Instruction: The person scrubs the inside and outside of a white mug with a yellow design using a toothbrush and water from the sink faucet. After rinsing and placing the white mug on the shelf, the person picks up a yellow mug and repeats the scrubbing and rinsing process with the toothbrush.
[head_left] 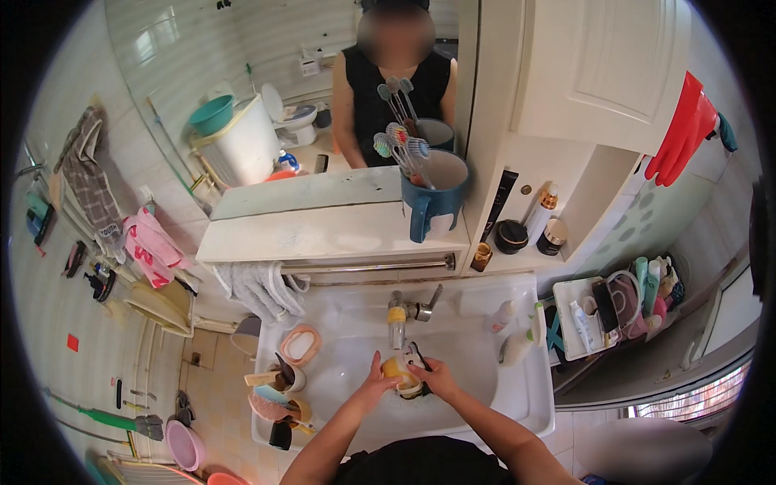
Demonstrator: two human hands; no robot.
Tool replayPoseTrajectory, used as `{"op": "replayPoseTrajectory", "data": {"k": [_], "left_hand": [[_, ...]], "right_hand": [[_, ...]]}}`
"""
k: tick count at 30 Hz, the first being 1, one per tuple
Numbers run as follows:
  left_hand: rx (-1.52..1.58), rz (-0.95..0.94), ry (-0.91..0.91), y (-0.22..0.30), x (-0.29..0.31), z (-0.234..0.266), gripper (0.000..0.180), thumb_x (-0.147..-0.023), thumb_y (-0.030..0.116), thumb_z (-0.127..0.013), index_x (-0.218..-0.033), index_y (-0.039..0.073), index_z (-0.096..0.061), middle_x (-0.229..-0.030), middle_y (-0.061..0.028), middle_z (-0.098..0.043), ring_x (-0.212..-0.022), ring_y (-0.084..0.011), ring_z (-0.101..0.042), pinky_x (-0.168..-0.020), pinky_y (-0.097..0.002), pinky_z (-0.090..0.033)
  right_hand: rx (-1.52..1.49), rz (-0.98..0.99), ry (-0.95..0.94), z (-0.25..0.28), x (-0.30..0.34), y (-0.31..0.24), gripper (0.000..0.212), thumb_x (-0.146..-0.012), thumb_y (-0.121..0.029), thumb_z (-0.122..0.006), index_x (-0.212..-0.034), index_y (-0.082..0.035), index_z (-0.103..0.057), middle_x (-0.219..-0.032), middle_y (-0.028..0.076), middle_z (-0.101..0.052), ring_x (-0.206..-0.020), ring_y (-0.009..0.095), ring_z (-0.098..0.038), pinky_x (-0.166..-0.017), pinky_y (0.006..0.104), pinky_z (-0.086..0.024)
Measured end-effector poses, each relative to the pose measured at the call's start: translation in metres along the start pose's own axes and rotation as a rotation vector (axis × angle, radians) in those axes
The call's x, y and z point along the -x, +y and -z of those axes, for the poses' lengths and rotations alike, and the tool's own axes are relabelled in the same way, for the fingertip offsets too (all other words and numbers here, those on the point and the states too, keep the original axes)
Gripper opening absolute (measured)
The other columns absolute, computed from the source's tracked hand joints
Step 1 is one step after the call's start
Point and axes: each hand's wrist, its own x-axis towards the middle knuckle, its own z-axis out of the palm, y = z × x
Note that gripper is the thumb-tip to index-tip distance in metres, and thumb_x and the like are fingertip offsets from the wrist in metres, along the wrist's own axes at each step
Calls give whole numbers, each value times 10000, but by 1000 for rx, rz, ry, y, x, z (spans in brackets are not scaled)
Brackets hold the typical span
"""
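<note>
Over sink [477,376], left hand [375,381], right hand [437,377] clamped on yellow-white item [395,369]; long axis unclear.

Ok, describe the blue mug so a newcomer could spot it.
Above the sink is a mirror, with a white ledge along its foot. The blue mug stands at the ledge's right end. Toothbrushes poke from it, unlike the dark jars to its right.

The sink [339,335] looks glossy, the faucet [423,310] shiny metal, the towel [257,284] rough cloth.
</note>
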Motion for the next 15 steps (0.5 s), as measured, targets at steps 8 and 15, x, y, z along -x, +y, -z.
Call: {"op": "replayPoseTrajectory", "data": {"k": [8, 15], "left_hand": [[-150, 108, 136, 11, -2, -11, 784, -626, 102, -819, -1216, 48, -305, -1129, -101, -491, -1007, -205, -553, -793, -331, -502], [-348, -256, 173, -2, -10, -5, 794, -553, 120, -849, -1155, -1, -346, -1026, -99, -505, -946, -182, -532, -816, -301, -469]], "right_hand": [[348, 260, 224, 11, 0, 6, 320, -868, -300, -583, -1081, -61, -591, -915, 135, -643, -769, 232, -632, -688, 324, -488], [920, 455, 276, 3, 30, -46, 212, -862, -262, -545, -998, -110, -603, -874, 87, -628, -720, 297, -620, -608, 406, -493]]}}
